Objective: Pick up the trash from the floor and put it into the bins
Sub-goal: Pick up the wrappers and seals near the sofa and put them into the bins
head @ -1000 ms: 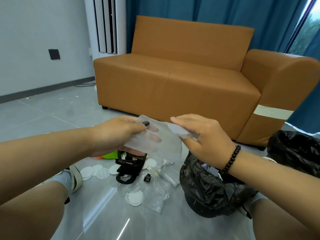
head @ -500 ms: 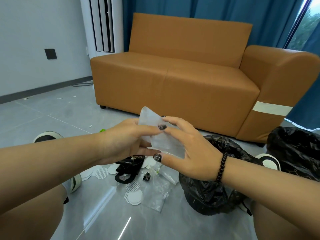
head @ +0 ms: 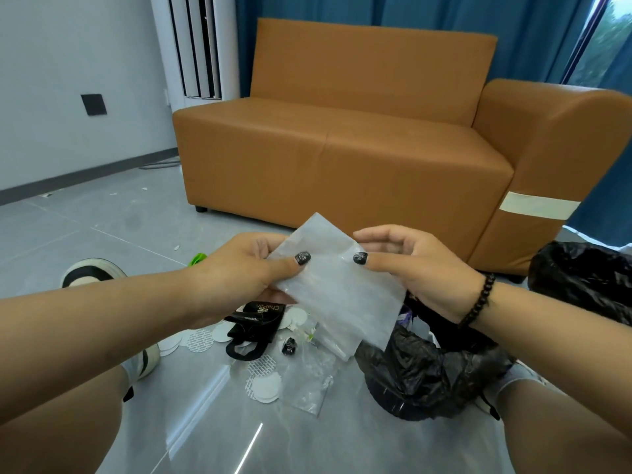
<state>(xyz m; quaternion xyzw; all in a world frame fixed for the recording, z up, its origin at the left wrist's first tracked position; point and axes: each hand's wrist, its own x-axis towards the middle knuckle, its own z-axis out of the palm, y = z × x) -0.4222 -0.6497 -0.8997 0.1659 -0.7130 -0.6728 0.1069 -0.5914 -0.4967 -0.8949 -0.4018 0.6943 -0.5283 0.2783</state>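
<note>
Both hands are now pinching the translucent plastic bag (head: 337, 285) at centre frame: the left hand (head: 239, 271) is gripping its left edge, the right hand (head: 420, 268), previously overlapping it, its right. Held taut above the black bin bag (head: 431, 371), it is ready for dropping. Its long axis is running upper left to lower right.

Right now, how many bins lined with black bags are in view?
2: one black-lined bin on the floor below the right hand, and a second black-lined bin at the right edge beside the sofa, partly cut off. Others may be out of frame.
</note>
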